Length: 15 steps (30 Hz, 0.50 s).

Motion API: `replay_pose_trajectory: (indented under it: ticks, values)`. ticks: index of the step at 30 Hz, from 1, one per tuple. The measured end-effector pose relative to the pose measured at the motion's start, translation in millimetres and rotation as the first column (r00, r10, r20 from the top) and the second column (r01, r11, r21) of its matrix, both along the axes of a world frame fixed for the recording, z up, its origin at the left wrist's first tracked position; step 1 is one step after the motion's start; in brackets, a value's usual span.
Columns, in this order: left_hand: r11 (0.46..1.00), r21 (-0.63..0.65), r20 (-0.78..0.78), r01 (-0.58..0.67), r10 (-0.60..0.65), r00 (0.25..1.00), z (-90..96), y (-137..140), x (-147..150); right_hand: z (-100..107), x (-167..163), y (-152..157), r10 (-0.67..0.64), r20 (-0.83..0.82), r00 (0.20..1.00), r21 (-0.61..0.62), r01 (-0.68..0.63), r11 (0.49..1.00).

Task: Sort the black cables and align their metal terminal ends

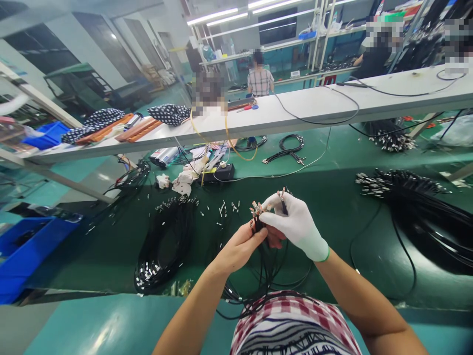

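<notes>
Holding a bunch of black cables (257, 227) upright in the bare left hand (240, 244), closed around them just below the tips. Meeting those tips from the other side with the white-gloved right hand (293, 219), thumb and forefinger pinched close to the copper-coloured tips (254, 210); also carrying a separate cable end (284, 201) between the fingers, pointing up. Hanging beneath both hands: lengths of the same cable, reaching past the near edge of the dark green desk (332, 207).

Judging progress: apparently mid-step, one bunch gathered but not laid down. Lying to the left on the desk: a looped bundle (185, 236) with pale metallic ends. Lying to the right: a thicker bundle (417, 197), ends fanned out. Impossible to sort finished from waiting here; likely one stock of each, only a guess. Resting farther back, below the shelf (295, 106): a small coil (288, 155), neatly wound, perhaps complete.

Scattered between looped bundle and hands: small loose pieces (222, 209), possibly terminals, hinting at fitting or sorting left to do. No telling bare strands from fitted pieces at the held tips; too small, partly covered.
</notes>
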<state>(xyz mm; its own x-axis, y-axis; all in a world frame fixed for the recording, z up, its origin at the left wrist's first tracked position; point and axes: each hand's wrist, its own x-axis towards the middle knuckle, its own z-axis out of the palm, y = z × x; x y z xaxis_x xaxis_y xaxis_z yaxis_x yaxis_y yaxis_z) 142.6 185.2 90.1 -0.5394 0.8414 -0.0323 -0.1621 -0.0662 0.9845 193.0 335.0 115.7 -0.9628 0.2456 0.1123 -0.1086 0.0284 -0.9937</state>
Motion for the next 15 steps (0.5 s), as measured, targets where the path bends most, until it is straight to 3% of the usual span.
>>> replay_pose_trajectory:
  ticks: [3, 7, 11, 15]
  values:
    - [0.996, 0.014, -0.036, -0.083, 0.084, 0.996, -1.9, 2, 1, -2, 0, -2, 0.023, -0.028, 0.999, 0.012, -0.022, 1.000]
    - [0.966, 0.055, -0.055, -0.252, 0.254, 0.966, -4.1, 8, 3, -7, 2, -3, 0.026, -0.188, 0.982, 0.138, 0.000, 0.990]
    - [0.921, 0.058, 0.023, -0.386, 0.385, 0.922, -9.7, 17, 7, -12, 0, -4, 0.043, -0.273, 0.961, 0.344, 0.056, 0.937]
    - [0.903, 0.041, 0.032, -0.428, 0.427, 0.904, -13.7, 23, 12, -5, -3, -4, 0.163, -0.245, 0.956, 0.431, -0.043, 0.901]
